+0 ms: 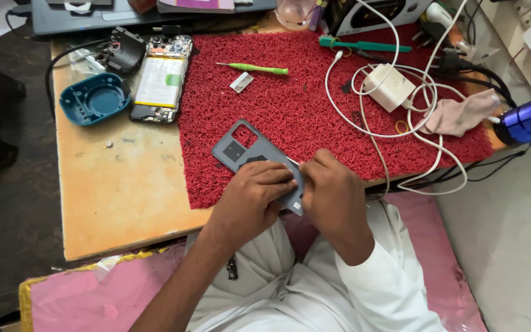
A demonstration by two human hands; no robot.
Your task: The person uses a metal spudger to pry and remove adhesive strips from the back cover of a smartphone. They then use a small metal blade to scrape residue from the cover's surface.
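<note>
Here, seen from above, a person in white clothing sits at a low wooden tabletop (118,197) with both hands close together over a grey phone back cover (247,147). The cover lies at the near edge of a red textured mat (314,104), tilted, with its camera cut-out end pointing away from the person to the upper left. The left hand (250,197) presses down on the near half of the cover, fingers curled over it. The right hand (333,190) sits just beside it, fingers closed around a thin metal tool whose tip touches the cover's edge; the tool is mostly hidden, so its kind cannot be told.

Further back on the mat lie a green screwdriver (256,68), a small white rectangular piece (241,82) and a teal-handled tool (364,45). To the right, a white charger block (388,86) rests among loops of white cable (370,129), next to a crumpled pink cloth (462,114). A shiny blue cylinder (527,120) juts in from the right edge.

On the bare wood to the left of the mat, well apart from the hands, an opened phone body (161,80) lies face down with its battery showing. Beside it sit a round blue plastic dish (93,98) and a small black part (124,52). A pink cushion (93,295) lies under the person.
</note>
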